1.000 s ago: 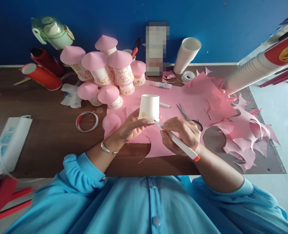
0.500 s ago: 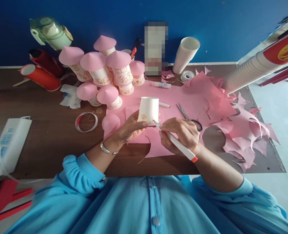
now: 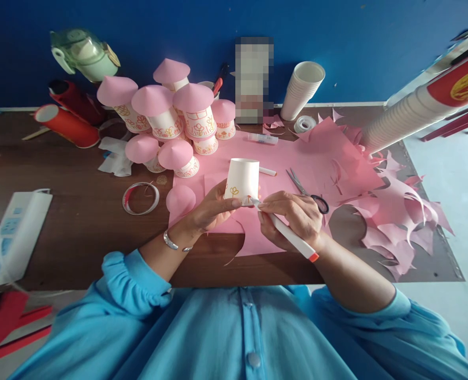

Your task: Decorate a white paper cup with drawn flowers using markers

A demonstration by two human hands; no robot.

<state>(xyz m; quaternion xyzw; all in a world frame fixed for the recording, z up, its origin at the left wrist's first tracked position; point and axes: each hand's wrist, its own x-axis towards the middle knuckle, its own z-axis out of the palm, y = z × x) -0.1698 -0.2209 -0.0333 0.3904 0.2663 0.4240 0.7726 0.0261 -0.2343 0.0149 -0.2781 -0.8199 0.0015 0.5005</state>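
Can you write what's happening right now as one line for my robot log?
left hand: holds white cup | right hand: holds marker, tip at cup's lower edge | nearby: scissors, pink paper

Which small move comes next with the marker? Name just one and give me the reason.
I would have the right hand add one short stroke with the marker to the small mark beside the yellowish flower. The tip is already close to that mark, which looks less complete than the flower, and the left hand supports the white cup.
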